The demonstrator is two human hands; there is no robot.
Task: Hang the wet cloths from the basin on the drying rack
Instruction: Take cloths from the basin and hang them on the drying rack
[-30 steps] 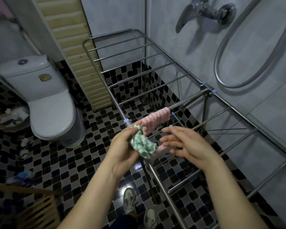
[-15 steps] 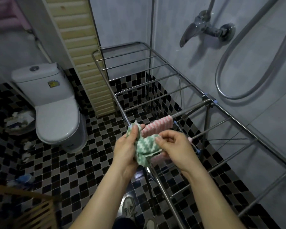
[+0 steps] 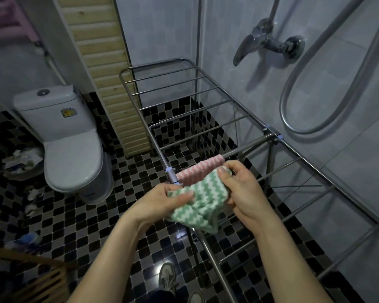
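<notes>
A green-and-white zigzag cloth (image 3: 202, 199) is stretched between both hands above the near side of the steel drying rack (image 3: 234, 130). My left hand (image 3: 162, 201) pinches its left edge with thumb on top. My right hand (image 3: 241, 189) grips its upper right corner. Just behind it, a pink-and-white zigzag cloth (image 3: 200, 169) hangs over a rack bar. The basin is not in view.
A white toilet (image 3: 68, 149) stands at the left, with a litter-filled bin (image 3: 22, 162) beside it. The shower tap (image 3: 269, 43) and hose (image 3: 328, 88) are on the tiled wall at right. A wooden crate (image 3: 29, 278) sits bottom left. My shoes (image 3: 169, 278) are on the checkered floor.
The green cloth was bunched in my left hand; my right hand took hold of it and both hands have spread it out wider in front of the pink cloth.
</notes>
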